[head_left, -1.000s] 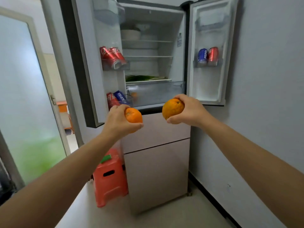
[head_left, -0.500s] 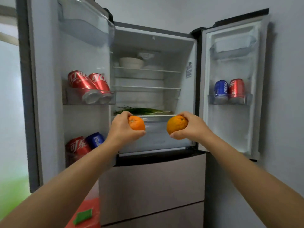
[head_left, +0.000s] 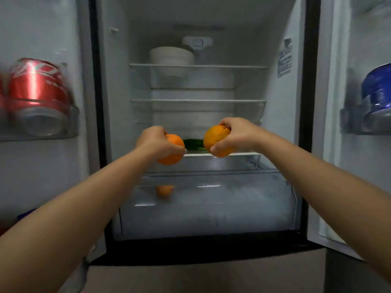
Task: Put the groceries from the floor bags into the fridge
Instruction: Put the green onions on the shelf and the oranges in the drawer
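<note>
open fridge (head_left: 114,85) seen from head height, both doors swung wide. left hand (head_left: 155,142) grip wrapped around small orange (head_left: 174,149); right hand (head_left: 238,135) grip wrapped around larger orange (head_left: 216,140). both fruits held side by side, apart, just in front of lowest glass shelf (head_left: 243,154), above clear crisper drawer (head_left: 211,208). green vegetable (head_left: 193,143) lies on that shelf between oranges. white bowl (head_left: 171,56) on top shelf. red can (head_left: 37,94) in left door rack, blue can (head_left: 377,89) in right door rack.
</note>
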{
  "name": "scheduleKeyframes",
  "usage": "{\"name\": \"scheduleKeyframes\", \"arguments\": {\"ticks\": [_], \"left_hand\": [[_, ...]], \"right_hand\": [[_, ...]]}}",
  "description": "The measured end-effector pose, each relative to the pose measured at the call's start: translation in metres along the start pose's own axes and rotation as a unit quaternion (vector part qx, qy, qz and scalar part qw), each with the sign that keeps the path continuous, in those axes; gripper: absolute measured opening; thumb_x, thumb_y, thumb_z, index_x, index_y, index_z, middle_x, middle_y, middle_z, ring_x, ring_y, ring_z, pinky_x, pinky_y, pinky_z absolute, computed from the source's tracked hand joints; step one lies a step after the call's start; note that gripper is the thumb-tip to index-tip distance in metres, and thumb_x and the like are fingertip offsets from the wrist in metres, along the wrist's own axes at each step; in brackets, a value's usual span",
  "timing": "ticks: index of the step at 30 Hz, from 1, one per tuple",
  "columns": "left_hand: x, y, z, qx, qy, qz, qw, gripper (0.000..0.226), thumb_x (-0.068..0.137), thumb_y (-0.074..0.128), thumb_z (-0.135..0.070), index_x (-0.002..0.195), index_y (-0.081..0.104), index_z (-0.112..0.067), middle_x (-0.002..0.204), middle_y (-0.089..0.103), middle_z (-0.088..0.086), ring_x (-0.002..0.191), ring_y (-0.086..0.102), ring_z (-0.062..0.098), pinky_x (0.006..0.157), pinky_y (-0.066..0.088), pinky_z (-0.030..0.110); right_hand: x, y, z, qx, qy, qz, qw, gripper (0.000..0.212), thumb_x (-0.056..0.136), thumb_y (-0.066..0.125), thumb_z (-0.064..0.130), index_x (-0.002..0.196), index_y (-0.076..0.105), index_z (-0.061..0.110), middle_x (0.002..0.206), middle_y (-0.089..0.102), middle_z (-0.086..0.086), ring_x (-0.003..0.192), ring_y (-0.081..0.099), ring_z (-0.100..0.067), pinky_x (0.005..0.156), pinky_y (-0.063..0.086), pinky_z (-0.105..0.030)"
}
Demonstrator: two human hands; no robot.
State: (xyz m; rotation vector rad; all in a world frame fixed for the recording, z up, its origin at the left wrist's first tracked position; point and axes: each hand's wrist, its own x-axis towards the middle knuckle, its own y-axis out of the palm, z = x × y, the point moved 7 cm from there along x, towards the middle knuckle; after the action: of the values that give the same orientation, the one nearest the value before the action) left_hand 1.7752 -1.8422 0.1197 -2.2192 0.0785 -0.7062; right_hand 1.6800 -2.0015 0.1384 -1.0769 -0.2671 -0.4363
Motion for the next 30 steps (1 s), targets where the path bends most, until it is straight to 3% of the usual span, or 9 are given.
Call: {"name": "scheduleKeyframes", "arguments": {"ticks": [2, 5, 8, 13, 16, 18, 22, 26, 30], "left_hand": [[0.027, 0.014, 0.003, 0.038, -0.021, 0.016, 0.999, 0.066, 0.069, 0.078, -0.044, 0.120, 0.056, -0.008, 0.121, 0.057, 0.013, 0.096, 0.051, 0.025, 0.074, 0.042, 0.031], [0.062, 0.040, 0.014, 0.056, -0.058, 0.074, 0.994, 0.068, 0.070, 0.078, -0.042, 0.123, 0.053, -0.007, 0.113, 0.054, 0.011, 0.092, 0.047, 0.022, 0.074, 0.043, 0.030], [0.090, 0.074, 0.024, 0.134, -0.057, 0.136, 0.980, 0.069, 0.072, 0.076, -0.043, 0.126, 0.051, -0.007, 0.104, 0.047, 0.006, 0.093, 0.047, 0.020, 0.075, 0.043, 0.029], [0.118, 0.141, 0.048, 0.251, -0.035, 0.261, 0.932, 0.072, 0.073, 0.074, -0.046, 0.128, 0.050, -0.007, 0.128, 0.055, 0.010, 0.115, 0.056, 0.025, 0.089, 0.049, 0.030], [0.131, 0.170, 0.059, 0.275, -0.021, 0.299, 0.914, 0.070, 0.073, 0.074, -0.045, 0.126, 0.051, -0.006, 0.130, 0.055, 0.010, 0.117, 0.057, 0.026, 0.092, 0.049, 0.031], [0.138, 0.184, 0.062, 0.283, -0.007, 0.314, 0.906, 0.066, 0.075, 0.073, -0.044, 0.125, 0.053, -0.006, 0.129, 0.056, 0.010, 0.116, 0.057, 0.026, 0.092, 0.049, 0.032], [0.156, 0.213, 0.068, 0.275, 0.025, 0.333, 0.902, 0.063, 0.076, 0.073, -0.041, 0.123, 0.053, -0.005, 0.127, 0.057, 0.012, 0.115, 0.058, 0.027, 0.092, 0.049, 0.034], [0.160, 0.238, 0.083, 0.247, 0.039, 0.336, 0.908, 0.059, 0.076, 0.074, -0.039, 0.120, 0.054, -0.005, 0.115, 0.058, 0.013, 0.113, 0.059, 0.027, 0.090, 0.049, 0.033], [0.162, 0.244, 0.095, 0.215, 0.040, 0.306, 0.927, 0.061, 0.077, 0.074, -0.035, 0.122, 0.048, -0.003, 0.126, 0.054, 0.014, 0.115, 0.055, 0.027, 0.091, 0.045, 0.032]], "right_hand": [[0.033, 0.012, -0.013, 0.060, 0.020, 0.064, 0.996, 0.062, 0.077, 0.074, 0.022, 0.129, 0.044, 0.009, 0.116, 0.046, -0.005, 0.099, 0.050, -0.021, 0.067, 0.053, -0.027], [0.081, 0.029, -0.029, -0.008, 0.012, 0.135, 0.991, 0.061, 0.078, 0.073, 0.020, 0.130, 0.044, 0.008, 0.116, 0.043, -0.005, 0.101, 0.051, -0.024, 0.072, 0.057, -0.034], [0.116, 0.054, -0.044, -0.069, -0.007, 0.195, 0.978, 0.060, 0.078, 0.073, 0.020, 0.130, 0.043, 0.010, 0.115, 0.042, -0.003, 0.102, 0.050, -0.024, 0.061, 0.054, -0.025], [0.160, 0.091, -0.074, -0.074, -0.003, 0.263, 0.962, 0.061, 0.079, 0.072, 0.017, 0.131, 0.042, 0.011, 0.114, 0.042, -0.001, 0.102, 0.050, -0.021, 0.062, 0.055, -0.024], [0.170, 0.121, -0.090, -0.144, 0.004, 0.325, 0.935, 0.062, 0.078, 0.073, 0.020, 0.132, 0.041, 0.011, 0.110, 0.042, 0.000, 0.097, 0.051, -0.020, 0.052, 0.052, -0.017], [0.172, 0.145, -0.102, -0.191, 0.000, 0.364, 0.912, 0.062, 0.078, 0.073, 0.021, 0.131, 0.041, 0.010, 0.109, 0.041, -0.001, 0.096, 0.050, -0.020, 0.057, 0.052, -0.021], [0.188, 0.186, -0.121, -0.265, -0.039, 0.384, 0.884, 0.059, 0.077, 0.073, 0.029, 0.125, 0.046, 0.009, 0.123, 0.051, -0.011, 0.109, 0.054, -0.029, 0.086, 0.053, -0.039], [0.201, 0.214, -0.129, -0.267, -0.065, 0.364, 0.890, 0.056, 0.077, 0.072, 0.030, 0.122, 0.049, 0.007, 0.124, 0.056, -0.014, 0.112, 0.055, -0.029, 0.079, 0.041, -0.028], [0.210, 0.233, -0.138, -0.276, -0.073, 0.345, 0.894, 0.052, 0.079, 0.070, 0.030, 0.120, 0.051, 0.004, 0.123, 0.058, -0.016, 0.111, 0.056, -0.030, 0.080, 0.044, -0.029]]}}
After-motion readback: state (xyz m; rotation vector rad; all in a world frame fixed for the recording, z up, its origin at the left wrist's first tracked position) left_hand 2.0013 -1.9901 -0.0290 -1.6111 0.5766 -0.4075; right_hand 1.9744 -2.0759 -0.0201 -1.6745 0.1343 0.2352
